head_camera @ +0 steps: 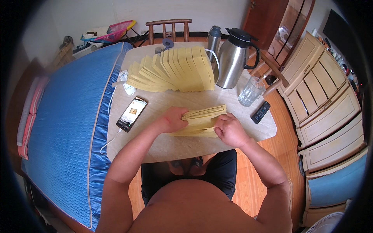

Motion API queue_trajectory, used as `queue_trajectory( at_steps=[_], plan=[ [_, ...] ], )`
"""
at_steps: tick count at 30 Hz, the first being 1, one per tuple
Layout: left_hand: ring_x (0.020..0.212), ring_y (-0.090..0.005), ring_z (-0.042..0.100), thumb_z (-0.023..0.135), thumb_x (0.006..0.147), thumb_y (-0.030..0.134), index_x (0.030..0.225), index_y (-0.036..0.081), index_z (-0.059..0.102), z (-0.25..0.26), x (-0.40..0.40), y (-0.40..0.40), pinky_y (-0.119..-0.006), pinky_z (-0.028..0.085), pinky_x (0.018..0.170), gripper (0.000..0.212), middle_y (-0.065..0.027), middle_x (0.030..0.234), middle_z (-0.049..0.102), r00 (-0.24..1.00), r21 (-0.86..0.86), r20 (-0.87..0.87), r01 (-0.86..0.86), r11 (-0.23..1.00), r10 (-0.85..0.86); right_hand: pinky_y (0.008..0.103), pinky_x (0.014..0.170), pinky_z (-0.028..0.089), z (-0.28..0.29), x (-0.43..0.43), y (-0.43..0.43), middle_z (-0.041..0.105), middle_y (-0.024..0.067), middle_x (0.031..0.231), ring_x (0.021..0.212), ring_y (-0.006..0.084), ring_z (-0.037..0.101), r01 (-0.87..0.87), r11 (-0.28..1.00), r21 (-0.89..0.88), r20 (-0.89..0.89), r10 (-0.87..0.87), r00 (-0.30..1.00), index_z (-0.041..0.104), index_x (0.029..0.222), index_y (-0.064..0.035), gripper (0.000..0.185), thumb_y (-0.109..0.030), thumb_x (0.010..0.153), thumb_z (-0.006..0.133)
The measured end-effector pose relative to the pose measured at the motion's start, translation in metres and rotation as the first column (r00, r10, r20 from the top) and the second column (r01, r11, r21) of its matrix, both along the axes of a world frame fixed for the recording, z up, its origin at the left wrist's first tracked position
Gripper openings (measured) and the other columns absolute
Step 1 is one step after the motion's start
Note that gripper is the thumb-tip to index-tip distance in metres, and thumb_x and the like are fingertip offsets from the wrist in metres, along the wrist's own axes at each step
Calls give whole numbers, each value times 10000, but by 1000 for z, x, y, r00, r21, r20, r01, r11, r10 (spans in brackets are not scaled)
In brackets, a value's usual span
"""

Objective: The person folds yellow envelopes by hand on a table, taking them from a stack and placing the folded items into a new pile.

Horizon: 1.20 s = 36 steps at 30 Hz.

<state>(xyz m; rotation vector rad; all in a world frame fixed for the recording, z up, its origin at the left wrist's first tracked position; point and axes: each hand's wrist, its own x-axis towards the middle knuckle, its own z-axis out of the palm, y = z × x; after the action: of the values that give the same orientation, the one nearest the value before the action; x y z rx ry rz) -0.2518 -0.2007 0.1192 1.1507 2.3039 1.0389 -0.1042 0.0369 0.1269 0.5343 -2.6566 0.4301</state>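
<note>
Before me, a stack of thin yellow paper sheets [201, 123] is held partly folded over the table. My left hand [174, 120] grips its left end, thumb and fingers pinching the layers. At the right end, my right hand [230, 128] is closed on the same sheets with curled fingers. The upper layers bunch together near the far edge, and the lower ones lie flatter at the table's near side. Farther back rests a long fanned row of folded yellow paper bundles [177, 70], overlapping one another. Neither hand touches that row.
On the stone-topped table [163, 148] lie a lit phone [132, 114] with a cable, a power strip [127, 83] and a remote control [260, 112]. A glass mug [251, 91], a steel jug [234, 58] and a vacuum flask [214, 40] stand right. A blue bed [67, 116] adjoins on the left.
</note>
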Motion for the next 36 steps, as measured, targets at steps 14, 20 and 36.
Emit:
queue_trajectory(
  at_steps=[14,20,36],
  plan=[
    [887,-356,680,657,783,229,1017,30,675,1,-1,1,-404,525,789,308,-198,933,703,999,-17,-47,24,1000,-24,331,684,523,-12,-7,13,654,116,806,721,212,635,286,803,-523,456,-20,890,709,917,-20,55,-51,873,718],
    [857,-316,686,678,786,255,1025,27,676,13,0,0,-392,525,769,330,-191,917,702,997,-48,49,60,997,-58,362,691,527,5,-13,-4,658,139,804,745,247,656,280,857,-432,220,-200,955,696,936,-9,118,-113,883,692],
    [764,-82,588,710,818,111,1046,33,693,-5,-5,1,-276,489,685,242,-9,835,678,971,76,233,-79,994,60,385,802,467,-17,10,8,609,44,785,866,248,590,25,994,110,-153,-8,988,616,694,-76,94,-102,734,697]
  ],
)
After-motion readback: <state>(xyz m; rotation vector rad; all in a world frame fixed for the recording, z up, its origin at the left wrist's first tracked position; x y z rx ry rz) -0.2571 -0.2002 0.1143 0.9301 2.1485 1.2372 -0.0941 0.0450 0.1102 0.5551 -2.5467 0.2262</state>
